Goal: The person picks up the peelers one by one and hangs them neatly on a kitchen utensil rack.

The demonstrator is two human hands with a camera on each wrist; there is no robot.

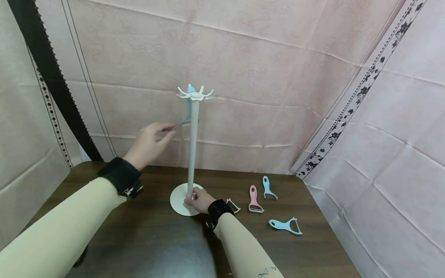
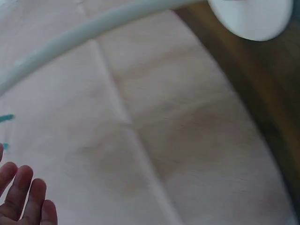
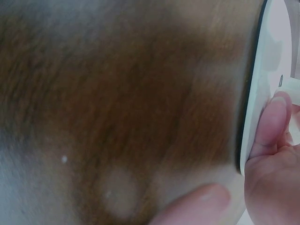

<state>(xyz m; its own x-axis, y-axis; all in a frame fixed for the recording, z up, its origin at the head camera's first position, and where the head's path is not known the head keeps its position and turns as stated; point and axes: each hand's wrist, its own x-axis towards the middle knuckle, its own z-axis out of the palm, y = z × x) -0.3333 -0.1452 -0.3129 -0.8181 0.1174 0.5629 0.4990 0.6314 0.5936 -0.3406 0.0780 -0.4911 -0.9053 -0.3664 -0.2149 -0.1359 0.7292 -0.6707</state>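
A white stand [image 1: 193, 146] with a round base and a ring of hooks on top rises from the table. From a hook on its far side hangs a blue peeler [image 1: 188, 106], partly behind the post. My left hand [image 1: 149, 143] is just left of the peeler's lower end, fingers loosely extended. In the left wrist view, the peeler's blue prongs [image 2: 6, 117] show beside the fingertips [image 2: 37, 190]. Low on the post, my right hand [image 1: 201, 200] grips the stand between thumb and fingers, over its base [image 3: 265, 84].
Right of the stand lie a pink peeler [image 1: 253, 199], a blue peeler [image 1: 267, 187] and another blue peeler [image 1: 285, 225]. A further pink peeler [image 1: 233, 205] is partly hidden by my right wrist. Pale curtains [image 1: 243, 77] surround the dark wooden table [image 1: 156, 239].
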